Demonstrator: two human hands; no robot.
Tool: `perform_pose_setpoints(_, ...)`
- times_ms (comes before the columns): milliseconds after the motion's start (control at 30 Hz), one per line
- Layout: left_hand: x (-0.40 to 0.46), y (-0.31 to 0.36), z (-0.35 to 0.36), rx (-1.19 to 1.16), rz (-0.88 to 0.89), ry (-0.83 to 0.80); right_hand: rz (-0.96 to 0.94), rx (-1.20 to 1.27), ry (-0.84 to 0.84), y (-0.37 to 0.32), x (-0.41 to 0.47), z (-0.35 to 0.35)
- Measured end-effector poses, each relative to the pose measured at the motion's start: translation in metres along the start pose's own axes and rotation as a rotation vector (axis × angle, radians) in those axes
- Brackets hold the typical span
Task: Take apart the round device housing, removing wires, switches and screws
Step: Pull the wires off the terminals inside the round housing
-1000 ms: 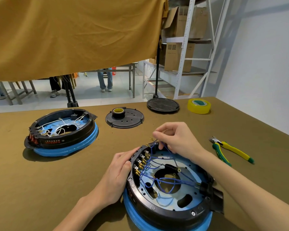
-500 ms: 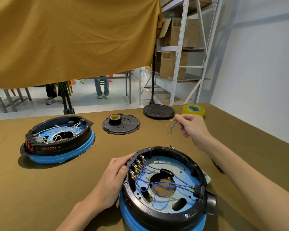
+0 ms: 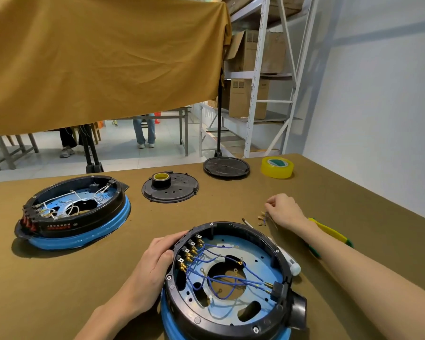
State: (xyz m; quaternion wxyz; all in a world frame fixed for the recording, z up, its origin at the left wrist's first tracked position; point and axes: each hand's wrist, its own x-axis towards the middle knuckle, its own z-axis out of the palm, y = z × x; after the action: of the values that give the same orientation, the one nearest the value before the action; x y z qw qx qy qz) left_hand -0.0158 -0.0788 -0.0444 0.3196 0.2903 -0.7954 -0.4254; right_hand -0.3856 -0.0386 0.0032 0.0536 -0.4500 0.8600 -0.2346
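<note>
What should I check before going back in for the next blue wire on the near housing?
1. Near housing steadied: ok, left hand grips its left rim.
2. Right hand free: cannot tell, its fingers are curled over the small pile of removed terminals; whether they hold a piece is unclear.
3. Wires left to pull: ok, several blue wires run from the brass switch terminals across the plate.
4. Cutters in reach: ok, yellow-green pliers lie just beyond the right forearm.
5. Removed pieces kept clear of the housing: ok, the pile sits on the table apart from it.
</note>
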Motion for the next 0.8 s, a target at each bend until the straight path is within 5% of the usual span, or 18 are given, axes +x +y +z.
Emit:
perform_pose_setpoints(67, 0.000, 0.001, 0.000, -0.001, -0.006, -0.003, -0.086, -0.112, 0.077, -0.010, -0.008, 0.002)
perform_pose_setpoints(200, -0.001, 0.004, 0.000, 0.008, -0.023, -0.015, -0.285, 0.224, 0.157, -0.057, -0.040, -0.003)
perform_pose_setpoints(467, -0.004, 0.013, 0.006, 0.069, 0.039, 0.031, -0.613, 0.294, -0.229, -0.118, -0.137, 0.012)
perform_pose_setpoints(800, -0.002, 0.016, 0.019, 0.099, 0.066, 0.140, -0.647, 0.183, -0.297, -0.118, -0.145, 0.011)
